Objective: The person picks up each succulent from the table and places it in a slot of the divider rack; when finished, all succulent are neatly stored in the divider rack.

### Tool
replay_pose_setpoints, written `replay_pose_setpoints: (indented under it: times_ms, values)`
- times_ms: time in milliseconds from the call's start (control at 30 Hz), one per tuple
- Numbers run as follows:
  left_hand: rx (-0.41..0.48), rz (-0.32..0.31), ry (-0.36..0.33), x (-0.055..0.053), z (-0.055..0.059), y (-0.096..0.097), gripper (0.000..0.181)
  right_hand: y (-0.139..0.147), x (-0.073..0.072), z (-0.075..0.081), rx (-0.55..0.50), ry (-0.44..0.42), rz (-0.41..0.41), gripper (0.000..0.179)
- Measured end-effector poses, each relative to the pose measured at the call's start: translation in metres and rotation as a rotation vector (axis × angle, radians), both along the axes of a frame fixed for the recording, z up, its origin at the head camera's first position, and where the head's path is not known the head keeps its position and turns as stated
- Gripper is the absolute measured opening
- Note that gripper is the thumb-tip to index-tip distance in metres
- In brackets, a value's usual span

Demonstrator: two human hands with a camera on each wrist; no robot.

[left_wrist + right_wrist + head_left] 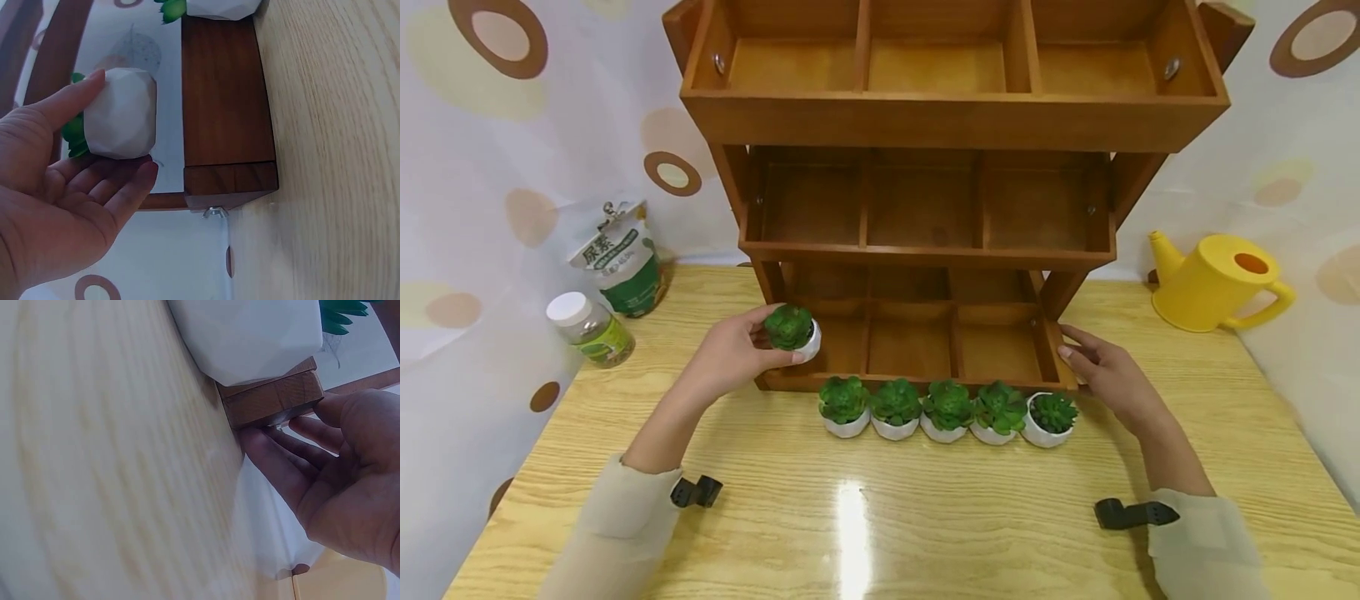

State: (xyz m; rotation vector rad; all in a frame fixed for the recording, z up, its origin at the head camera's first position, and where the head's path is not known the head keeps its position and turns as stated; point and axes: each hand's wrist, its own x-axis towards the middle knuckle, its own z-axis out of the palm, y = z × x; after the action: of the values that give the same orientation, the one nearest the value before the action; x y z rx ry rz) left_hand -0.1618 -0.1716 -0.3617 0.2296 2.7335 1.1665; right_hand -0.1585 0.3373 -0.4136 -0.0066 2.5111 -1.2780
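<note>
My left hand (737, 350) grips a small potted succulent (790, 327) by its white faceted pot (122, 115), thumb on one side and fingers on the other. It is held over the left end of the lowest tier of a brown wooden shelf (955, 121). At the shelf's lower right corner my right hand (1108, 371) rests against the outer side, thumb near the top edge and fingers along the side in the right wrist view. Several more potted succulents (947, 408) stand in a row on the table along the shelf's front board.
A yellow watering can (1206, 283) stands at the back right of the wooden table (760, 517). Back left are a green and white pouch (628, 267) closed with a clip and a clear jar (597, 333) with a white lid. A patterned cloth (467, 208) hangs behind.
</note>
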Motion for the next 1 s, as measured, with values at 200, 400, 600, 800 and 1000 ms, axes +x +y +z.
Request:
replay_pose_setpoints:
  times_ms: [200,400,600,800,1000]
  values:
    - [-0.022,-0.027,0.02,-0.012,-0.005,0.011,0.073,0.001,0.001,-0.002,-0.002,0.011,0.0,0.065]
    - [-0.059,-0.039,0.035,-0.022,-0.011,0.02,0.069,0.0,0.002,-0.002,0.0,0.031,0.004,0.066]
    - [-0.079,-0.033,0.035,-0.029,-0.02,0.026,0.073,-0.003,0.003,-0.001,0.001,0.027,-0.003,0.067]
    - [-0.089,-0.04,0.042,-0.031,-0.024,0.031,0.071,-0.004,0.002,-0.001,-0.003,0.013,-0.017,0.066]
    - [-0.109,-0.044,0.054,-0.035,-0.026,0.036,0.07,-0.002,0.002,0.0,0.007,0.017,-0.017,0.066]
